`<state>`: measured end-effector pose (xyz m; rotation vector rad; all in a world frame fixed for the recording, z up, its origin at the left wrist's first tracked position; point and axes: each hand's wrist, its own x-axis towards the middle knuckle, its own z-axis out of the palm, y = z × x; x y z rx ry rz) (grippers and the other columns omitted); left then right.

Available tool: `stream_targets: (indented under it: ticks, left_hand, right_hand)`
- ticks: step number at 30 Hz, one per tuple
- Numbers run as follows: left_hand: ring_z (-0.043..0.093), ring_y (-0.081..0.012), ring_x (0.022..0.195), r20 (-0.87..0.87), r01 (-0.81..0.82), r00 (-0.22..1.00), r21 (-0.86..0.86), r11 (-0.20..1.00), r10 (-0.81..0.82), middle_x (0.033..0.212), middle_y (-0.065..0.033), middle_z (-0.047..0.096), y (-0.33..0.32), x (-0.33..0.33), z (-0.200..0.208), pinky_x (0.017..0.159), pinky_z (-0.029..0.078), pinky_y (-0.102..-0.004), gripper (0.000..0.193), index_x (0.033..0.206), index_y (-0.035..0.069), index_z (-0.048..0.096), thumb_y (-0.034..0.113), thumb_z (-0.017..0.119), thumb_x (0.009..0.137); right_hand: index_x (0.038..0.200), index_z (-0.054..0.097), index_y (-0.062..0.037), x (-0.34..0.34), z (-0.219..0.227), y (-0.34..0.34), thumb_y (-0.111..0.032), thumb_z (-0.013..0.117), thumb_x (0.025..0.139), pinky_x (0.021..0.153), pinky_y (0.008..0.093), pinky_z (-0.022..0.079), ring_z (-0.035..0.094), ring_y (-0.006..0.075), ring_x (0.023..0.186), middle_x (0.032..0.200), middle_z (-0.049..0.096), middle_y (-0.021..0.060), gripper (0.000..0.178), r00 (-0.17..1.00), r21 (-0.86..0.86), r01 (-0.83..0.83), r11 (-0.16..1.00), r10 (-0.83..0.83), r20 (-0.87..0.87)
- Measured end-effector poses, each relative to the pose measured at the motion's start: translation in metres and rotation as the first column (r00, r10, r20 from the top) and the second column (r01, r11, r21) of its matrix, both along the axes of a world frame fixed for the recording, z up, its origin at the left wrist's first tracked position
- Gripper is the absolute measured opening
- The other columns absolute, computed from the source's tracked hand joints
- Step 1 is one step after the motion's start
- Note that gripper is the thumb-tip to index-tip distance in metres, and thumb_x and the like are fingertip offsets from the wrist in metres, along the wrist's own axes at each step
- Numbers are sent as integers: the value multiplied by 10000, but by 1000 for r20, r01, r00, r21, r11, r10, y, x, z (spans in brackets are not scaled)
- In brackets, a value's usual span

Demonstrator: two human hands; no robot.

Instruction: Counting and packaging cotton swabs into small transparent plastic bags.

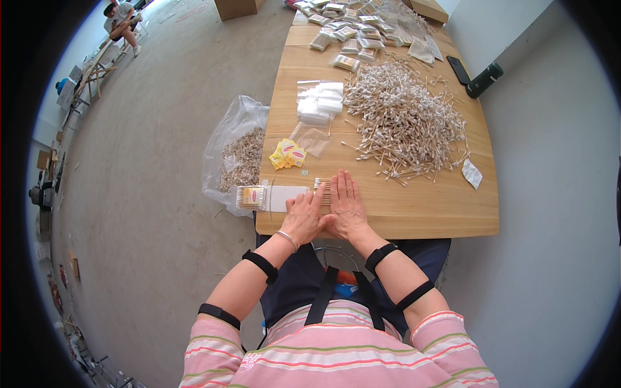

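Near the table's front edge, a small row of cotton swabs [322,183] lies on the wood between my two hands. My right hand [347,205] is laid flat along the row's right side, fingers straight and close together. From the left, my left hand [304,215] reaches in with its index finger stretched to the swabs and its other fingers bent. The thumbs meet or nearly meet. Partly behind my left hand is a flat white card [285,196]. Left of it is a filled pack of cotton swabs [251,196] with a yellow label.
A large heap of loose swabs [407,119] covers the table's right half. Yellow cards [288,155] and clear bags [318,103] lie left of it. Filled packs [352,32], a phone [458,70] and a dark bottle [484,80] are farther off. A plastic sack [223,139] stands beside the table.
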<state>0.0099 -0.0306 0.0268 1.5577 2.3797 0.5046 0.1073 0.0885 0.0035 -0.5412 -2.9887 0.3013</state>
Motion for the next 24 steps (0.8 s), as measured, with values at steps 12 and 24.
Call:
stream_targets:
  ticks: [12, 24]
  left_hand:
    - [513, -264, 977, -2, -10, 1000, 22, 1000, 10, 1026, -102, 543, 4, -4, -6, 825, 328, -405, 581, 1399, 78, 321, 257, 529, 886]
    - [556, -259, 961, 11, -23, 1000, -56, 998, 24, 1004, -94, 580, 12, -8, -5, 797, 350, -430, 581, 1393, 96, 309, 222, 541, 876]
  right_hand:
    - [1404, 186, 97, -2, -4, 0, -405, 546, 733, 1154, 445, 47, 66, 363, 1417, 1493, 118, 273, 912, 1000, 7, 24, 1000, -24, -21]
    - [1408, 183, 91, -2, -7, -1, -431, 536, 757, 1154, 443, 45, 62, 357, 1418, 1498, 102, 270, 905, 999, 2, 33, 999, -33, -27]
